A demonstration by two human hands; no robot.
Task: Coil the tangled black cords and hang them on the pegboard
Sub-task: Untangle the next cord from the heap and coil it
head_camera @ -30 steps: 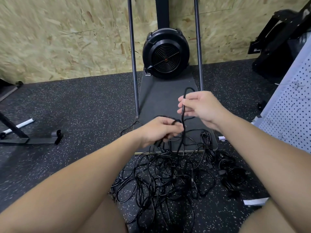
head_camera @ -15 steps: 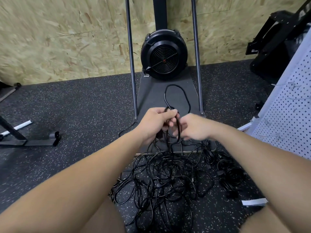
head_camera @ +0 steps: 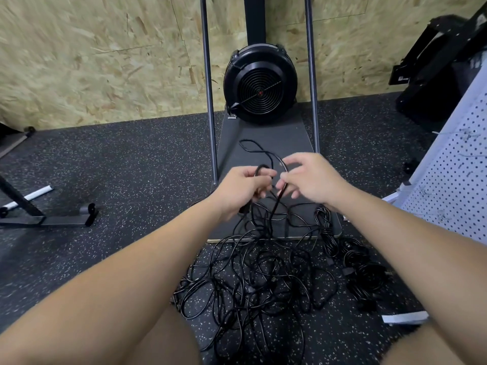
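One black cord (head_camera: 274, 164) is pinched by both hands at frame centre: left hand (head_camera: 243, 187) curled round its loop, right hand (head_camera: 311, 180) w/ thumb & forefinger. Tangled cords (head_camera: 253, 280) are piled on floor below; pegboard (head_camera: 453, 180) at right edge.

Your right hand (head_camera: 313, 180) drops back beside your left hand (head_camera: 242, 188), and the cord (head_camera: 266, 154) loop now flops lower, away from you.

No legible text anywhere
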